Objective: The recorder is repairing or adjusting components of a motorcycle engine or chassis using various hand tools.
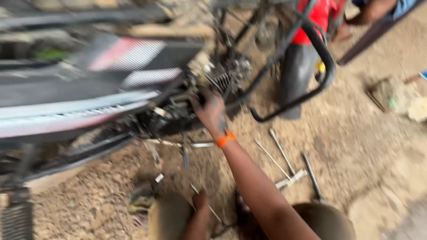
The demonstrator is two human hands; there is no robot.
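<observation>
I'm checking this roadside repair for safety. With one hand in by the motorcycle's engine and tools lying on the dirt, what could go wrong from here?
1. The right hand reaches in among the engine parts; it might get pinched or scraped if the motorcycle shifts.
2. The long metal tools lie loose on the gravel ground beside the knees, so they could be knelt on or lost.
3. The left hand is low, away from the bike, so it gives no steadying.

One motorcycle [133, 89] stands on the dirt ground [364, 146], and about four long metal tools [284, 155] lie on the dirt beside it. Two bare arms show, one with an orange wristband [225, 139].
</observation>
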